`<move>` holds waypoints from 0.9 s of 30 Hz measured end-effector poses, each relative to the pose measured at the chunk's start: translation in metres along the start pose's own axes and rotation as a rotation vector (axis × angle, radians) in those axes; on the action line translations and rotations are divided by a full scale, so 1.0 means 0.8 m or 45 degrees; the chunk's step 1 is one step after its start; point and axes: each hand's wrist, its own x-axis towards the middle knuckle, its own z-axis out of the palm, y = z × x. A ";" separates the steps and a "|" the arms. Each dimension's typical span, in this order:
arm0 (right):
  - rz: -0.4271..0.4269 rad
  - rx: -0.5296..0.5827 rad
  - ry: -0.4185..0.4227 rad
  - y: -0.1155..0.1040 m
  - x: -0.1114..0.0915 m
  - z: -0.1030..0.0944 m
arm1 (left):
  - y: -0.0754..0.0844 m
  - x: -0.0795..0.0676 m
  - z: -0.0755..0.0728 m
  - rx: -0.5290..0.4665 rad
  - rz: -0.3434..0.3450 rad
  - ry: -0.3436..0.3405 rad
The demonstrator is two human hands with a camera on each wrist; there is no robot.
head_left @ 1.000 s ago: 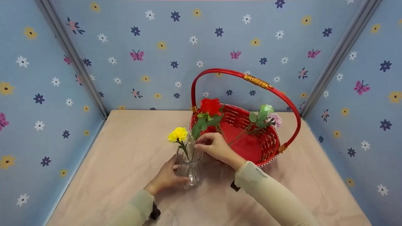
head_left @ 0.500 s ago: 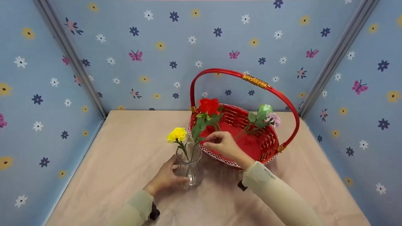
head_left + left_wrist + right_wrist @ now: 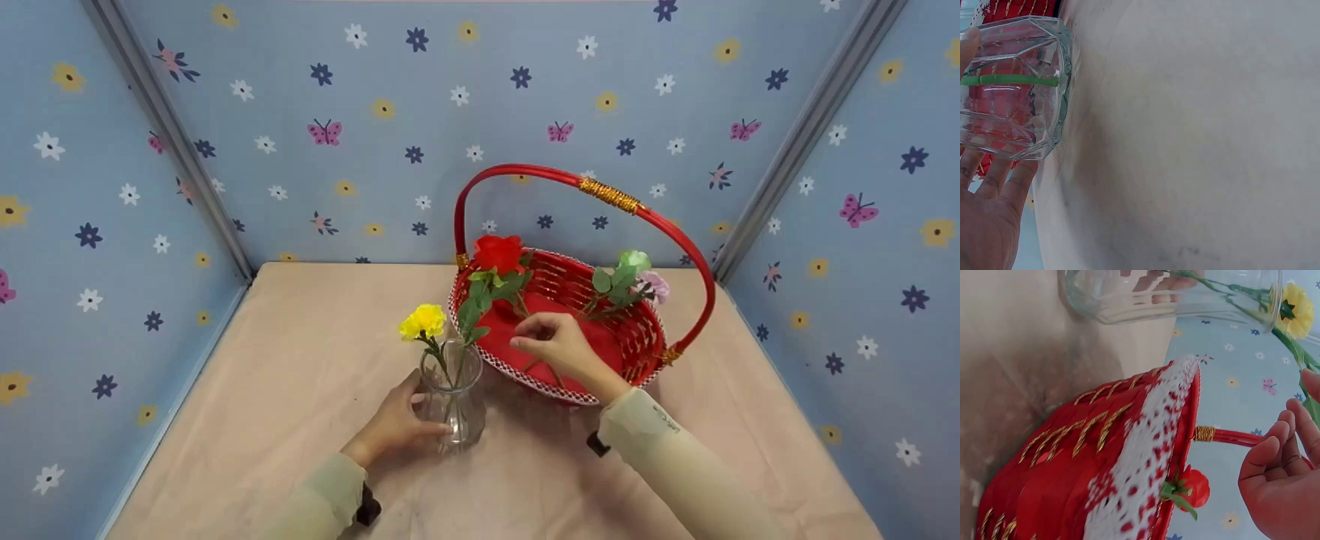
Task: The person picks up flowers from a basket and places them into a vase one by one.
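My left hand (image 3: 396, 421) grips a clear glass vase (image 3: 466, 420) from its left side, fingers behind and thumb in front. A yellow carnation (image 3: 422, 322) stands in the vase, leaning left. A leafy green stem (image 3: 470, 330) also rises from its mouth, its leaves leading up toward a red rose bloom (image 3: 499, 255). My right hand (image 3: 564, 349) is over the front of the red basket (image 3: 525, 380), fingers loosely curled and nothing seen between them. In the right wrist view, a red flower (image 3: 1193, 486) shows above the basket's lace rim (image 3: 1134, 455).
A pale green bloom (image 3: 635, 260) and a pink-purple one (image 3: 654, 286) lean on the basket's right side, their stems inside. The tall red handle (image 3: 517, 171) arches above. Blue patterned panels (image 3: 375, 172) enclose the cloth-covered table (image 3: 322, 315) at the back and sides.
My right hand has drawn away to the right from the vase's mouth to over the basket, uncovering the leafy stem. The left hand keeps its grip on the vase.
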 end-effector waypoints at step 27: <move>0.034 0.002 0.192 0.028 -0.007 -0.060 | -0.001 0.000 0.000 0.043 0.032 0.003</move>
